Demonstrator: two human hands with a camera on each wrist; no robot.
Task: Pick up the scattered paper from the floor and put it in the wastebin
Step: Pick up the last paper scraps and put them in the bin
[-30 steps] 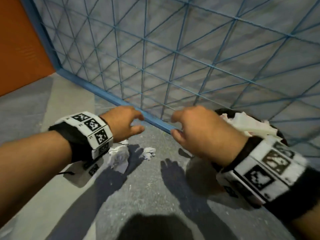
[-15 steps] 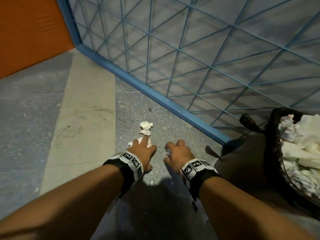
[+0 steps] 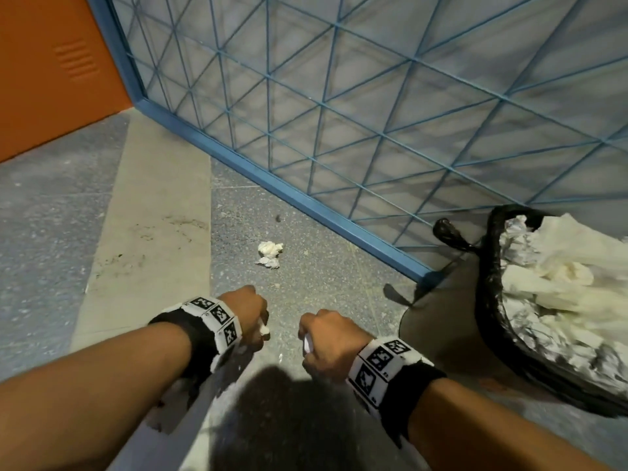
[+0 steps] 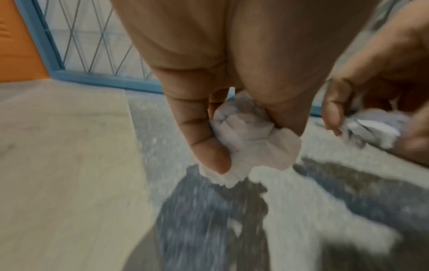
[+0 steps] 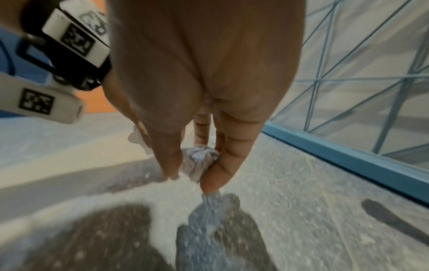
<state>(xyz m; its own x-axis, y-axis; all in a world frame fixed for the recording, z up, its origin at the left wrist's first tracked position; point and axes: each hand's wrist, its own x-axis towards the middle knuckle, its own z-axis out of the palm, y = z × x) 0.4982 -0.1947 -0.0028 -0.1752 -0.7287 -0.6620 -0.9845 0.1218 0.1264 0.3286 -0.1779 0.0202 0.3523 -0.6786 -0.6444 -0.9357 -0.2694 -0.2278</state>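
We have both hands low over the speckled grey floor (image 3: 339, 273). Our left hand (image 3: 249, 314) is curled round a crumpled white paper wad (image 4: 250, 139), thumb and fingers (image 4: 204, 144) pinching it; in the head view only a white scrap shows under the knuckles. Our right hand (image 3: 326, 345) pinches a second, smaller crumpled white paper ball (image 5: 198, 161) between thumb and fingertips (image 5: 218, 172).

A third crumpled white paper lump (image 3: 270, 253) lies loose on the floor at 12 o'clock from our hands, near the blue metal frame of the mesh panel (image 3: 306, 202) but apart from it. The black-lined round wastebin (image 3: 492, 300), already heaped with white paper, sits at 3 o'clock, well apart from that lump.

Handling judgement: the paper looks very light, soft and crushable, not slippery, not fragile in any way that matters. A light pinch across the bulk of each wad should hold; loose flaps could tear if taken alone. With both hands occupied, we judge a trip to the bin comes first, then the remaining lump.
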